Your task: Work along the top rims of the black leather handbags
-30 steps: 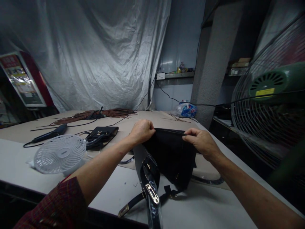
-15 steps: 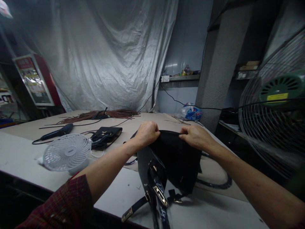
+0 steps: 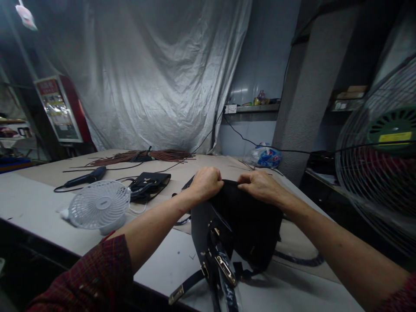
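Observation:
A black handbag (image 3: 250,229) with gold-coloured buckles stands on the table in front of me. My left hand (image 3: 208,184) pinches its upper edge, fingers closed. A short way to the right, my right hand (image 3: 260,185) grips the same edge between thumb and fingers. Straps with metal fittings (image 3: 224,268) hang down the near side, partly wrapped in clear plastic. One strap end with a metal tip (image 3: 176,294) lies toward the table's front edge. A dark handle loop (image 3: 302,260) rests on the table behind the bag at right. The bag's inside is too dark to make out.
To the left stand a small white fan (image 3: 100,203), a dark heat-gun-like tool (image 3: 86,177) and a black flap piece with straps (image 3: 149,186). Brown cords (image 3: 156,155) lie bundled at the back, near a blue-and-white plastic bag (image 3: 268,156). A large caged fan (image 3: 383,143) is at right.
My right hand has slid slightly left along the bag's edge, closer to my left hand. The whole view has shifted a little, so the scene sits farther right.

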Action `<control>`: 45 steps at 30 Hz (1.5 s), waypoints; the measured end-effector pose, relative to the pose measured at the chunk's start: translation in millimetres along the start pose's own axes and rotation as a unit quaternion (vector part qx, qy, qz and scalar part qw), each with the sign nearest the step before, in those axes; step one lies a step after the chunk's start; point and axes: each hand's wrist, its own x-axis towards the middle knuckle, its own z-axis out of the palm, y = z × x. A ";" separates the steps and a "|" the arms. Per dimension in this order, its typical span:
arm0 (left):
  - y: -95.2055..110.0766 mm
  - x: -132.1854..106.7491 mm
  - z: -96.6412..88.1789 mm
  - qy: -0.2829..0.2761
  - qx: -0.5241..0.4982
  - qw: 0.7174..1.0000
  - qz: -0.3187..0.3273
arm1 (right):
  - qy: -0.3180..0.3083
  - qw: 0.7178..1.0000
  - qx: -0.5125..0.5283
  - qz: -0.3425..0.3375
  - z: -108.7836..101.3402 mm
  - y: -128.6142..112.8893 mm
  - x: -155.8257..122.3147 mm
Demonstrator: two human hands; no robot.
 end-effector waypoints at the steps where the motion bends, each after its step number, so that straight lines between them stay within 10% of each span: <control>1: 1.1 0.2 -0.3 -0.005 -0.006 1.000 -0.001 | -0.007 1.000 0.018 -0.021 1.8 -1.2 1.4; 15: -55.8 -25.7 -8.5 -0.008 -0.138 0.989 0.061 | -0.046 0.998 0.018 -0.042 3.7 11.3 1.7; 35: -53.3 -24.1 -7.1 -0.048 -0.203 0.978 0.023 | -0.060 0.993 0.089 -0.058 9.0 1.6 8.0; 45: -53.3 -21.4 -5.1 -0.048 -0.192 0.980 0.005 | 0.002 0.995 -0.038 -0.093 17.6 -14.5 23.4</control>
